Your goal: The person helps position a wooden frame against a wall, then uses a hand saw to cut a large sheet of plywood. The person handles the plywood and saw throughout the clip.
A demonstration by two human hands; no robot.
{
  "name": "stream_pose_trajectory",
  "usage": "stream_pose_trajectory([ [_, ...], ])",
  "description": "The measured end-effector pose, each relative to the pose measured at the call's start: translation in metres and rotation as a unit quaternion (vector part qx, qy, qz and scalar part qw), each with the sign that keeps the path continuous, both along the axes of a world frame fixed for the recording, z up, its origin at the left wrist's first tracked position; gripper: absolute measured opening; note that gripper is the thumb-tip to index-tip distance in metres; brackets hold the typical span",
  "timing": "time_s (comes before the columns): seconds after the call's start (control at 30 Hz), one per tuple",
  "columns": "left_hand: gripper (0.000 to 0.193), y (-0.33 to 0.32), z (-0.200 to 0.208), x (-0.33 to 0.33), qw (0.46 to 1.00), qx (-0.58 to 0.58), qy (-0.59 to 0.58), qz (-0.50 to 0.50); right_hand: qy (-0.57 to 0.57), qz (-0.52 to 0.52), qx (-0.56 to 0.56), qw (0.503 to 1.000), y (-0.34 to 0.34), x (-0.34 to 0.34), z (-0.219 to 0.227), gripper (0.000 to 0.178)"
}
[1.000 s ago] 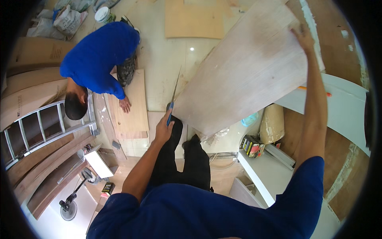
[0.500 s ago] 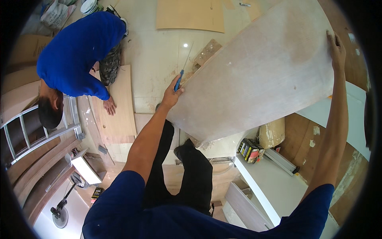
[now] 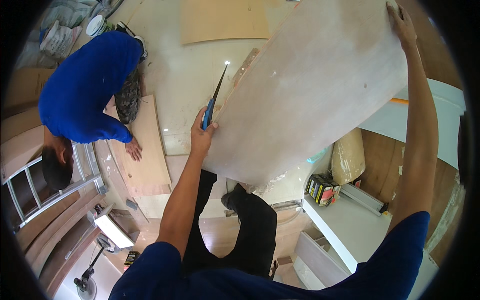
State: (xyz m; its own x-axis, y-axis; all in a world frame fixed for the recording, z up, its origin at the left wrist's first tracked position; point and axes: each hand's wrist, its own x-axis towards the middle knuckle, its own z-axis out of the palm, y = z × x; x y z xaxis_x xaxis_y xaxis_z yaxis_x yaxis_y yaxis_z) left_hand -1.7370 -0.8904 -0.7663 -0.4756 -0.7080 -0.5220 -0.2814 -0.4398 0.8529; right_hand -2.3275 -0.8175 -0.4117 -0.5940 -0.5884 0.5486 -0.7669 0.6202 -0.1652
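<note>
A large pale wooden board point(image 3: 320, 90) fills the upper right, tilted, with its lower corner close to my feet. My left hand point(image 3: 202, 137) is closed round the blue handle of a handsaw point(image 3: 216, 92), whose long narrow dark blade points away from me. That hand is also at the board's left edge, the thumb against it. At the far right edge my right hand point(image 3: 402, 25) grips the board, fingers over the rim. What lies behind the board is hidden.
A co-worker in a blue shirt point(image 3: 90, 90) crouches at left, one hand on a wooden plank point(image 3: 145, 155). Near them lies an aluminium ladder point(image 3: 57, 187). Another board point(image 3: 225, 20) is on the floor ahead. Boxes point(image 3: 322, 190) and a white panel point(image 3: 345, 225) stand at right.
The board has shifted up and slightly left in view, with both hands on it. The saw has turned, so more of its blade shows. The co-worker stays crouched.
</note>
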Motion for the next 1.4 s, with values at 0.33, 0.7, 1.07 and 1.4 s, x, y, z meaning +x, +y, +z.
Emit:
stream_pose_trajectory([
  [0.33,0.075,0.035,0.064,0.022,0.99,-0.107,-0.016,-0.091,0.013,-0.035,-0.169,0.985,0.136,-0.005,-0.097,0.072],
  [0.7,0.065,0.029,0.001,-0.051,0.96,-0.226,-0.155,-0.056,-0.749,-0.183,-0.32,0.551,0.24,0.19,-0.506,0.096],
  [1.07,0.067,0.042,-0.055,-0.088,0.98,-0.069,-0.186,-0.003,-0.35,-0.372,0.099,0.854,0.251,0.322,-0.549,0.11],
  [1.4,0.061,0.043,-0.04,-0.011,0.964,-0.22,-0.151,-0.01,-0.664,-0.229,0.146,0.696,0.325,0.329,-0.546,0.079],
])
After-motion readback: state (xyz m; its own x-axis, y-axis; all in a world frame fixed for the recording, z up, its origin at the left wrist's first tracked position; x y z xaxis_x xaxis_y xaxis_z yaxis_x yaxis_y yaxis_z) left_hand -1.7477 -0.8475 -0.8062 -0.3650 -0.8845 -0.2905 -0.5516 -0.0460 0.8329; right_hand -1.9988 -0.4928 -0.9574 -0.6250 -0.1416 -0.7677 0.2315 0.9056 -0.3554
